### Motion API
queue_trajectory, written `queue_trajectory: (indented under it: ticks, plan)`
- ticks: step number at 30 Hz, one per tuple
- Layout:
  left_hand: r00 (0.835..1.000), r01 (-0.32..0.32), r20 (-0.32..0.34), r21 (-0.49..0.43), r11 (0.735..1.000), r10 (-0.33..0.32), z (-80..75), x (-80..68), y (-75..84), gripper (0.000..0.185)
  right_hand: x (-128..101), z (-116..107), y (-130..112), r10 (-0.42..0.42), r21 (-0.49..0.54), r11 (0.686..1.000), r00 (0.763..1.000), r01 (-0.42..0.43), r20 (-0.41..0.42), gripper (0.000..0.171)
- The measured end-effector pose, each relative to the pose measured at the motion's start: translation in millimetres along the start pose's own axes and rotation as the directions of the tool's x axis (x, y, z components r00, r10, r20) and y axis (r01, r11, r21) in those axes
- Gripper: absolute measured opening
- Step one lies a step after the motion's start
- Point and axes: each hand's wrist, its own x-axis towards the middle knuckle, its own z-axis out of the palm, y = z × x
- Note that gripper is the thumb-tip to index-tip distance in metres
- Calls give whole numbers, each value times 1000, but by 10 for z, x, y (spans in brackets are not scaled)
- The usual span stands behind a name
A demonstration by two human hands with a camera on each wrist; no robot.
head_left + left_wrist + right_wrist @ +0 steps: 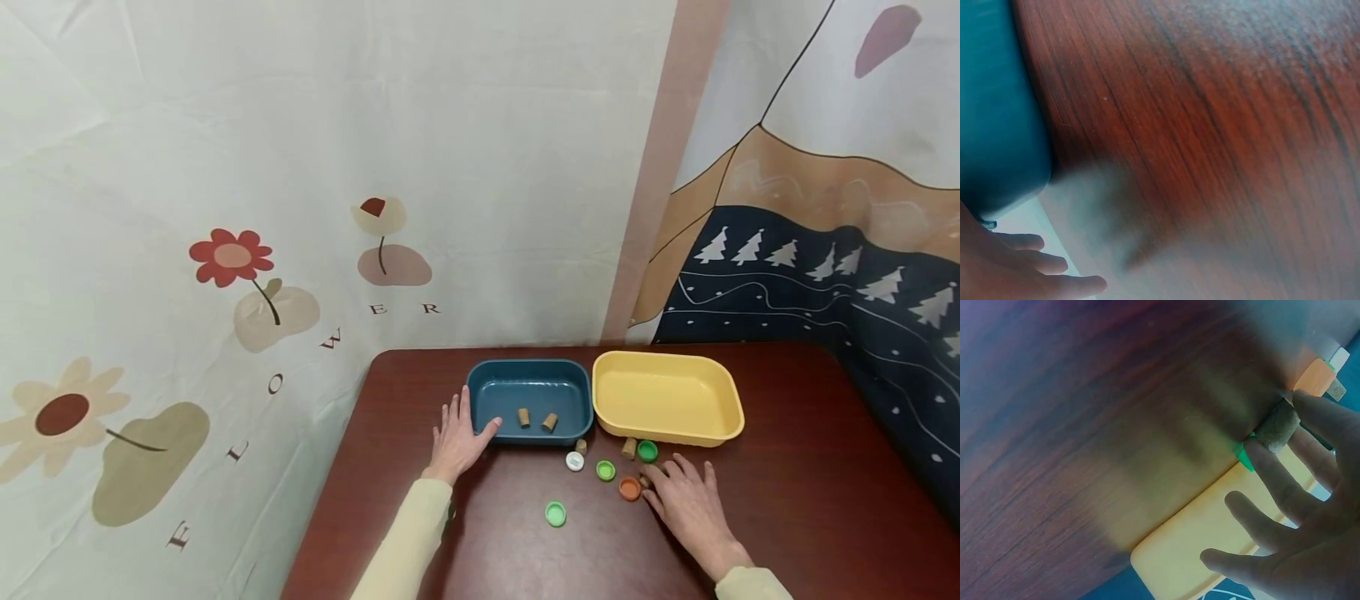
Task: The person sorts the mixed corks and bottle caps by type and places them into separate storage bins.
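Head view shows the left hand [459, 440] lying flat with straight fingers on the brown table [787, 500], its thumb touching the near left corner of the blue tray [480, 385], which holds two corks [537, 420]. Right wrist view has the right hand [1300, 506] pinching a cork [1277, 426] between thumb and forefinger just above the table, beside the orange cap [630, 488] and near the yellow tray [667, 358], with green caps [606, 471] and a white cap [575, 461] close by.
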Motion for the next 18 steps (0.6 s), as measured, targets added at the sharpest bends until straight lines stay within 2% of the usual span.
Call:
queue_trajectory:
  ticks: [8, 18]
  plan:
    - [1000, 4, -2, 1, 1000, -4, 5, 1, 8, 103, -32, -25, 11, -31, 25, 999, 992, 34, -124, 30]
    - [1000, 6, 6, -11, 1000, -6, -11, -9, 17, 103, 15, -131, -40, -27, 52, 998, 982, 37, -187, 29]
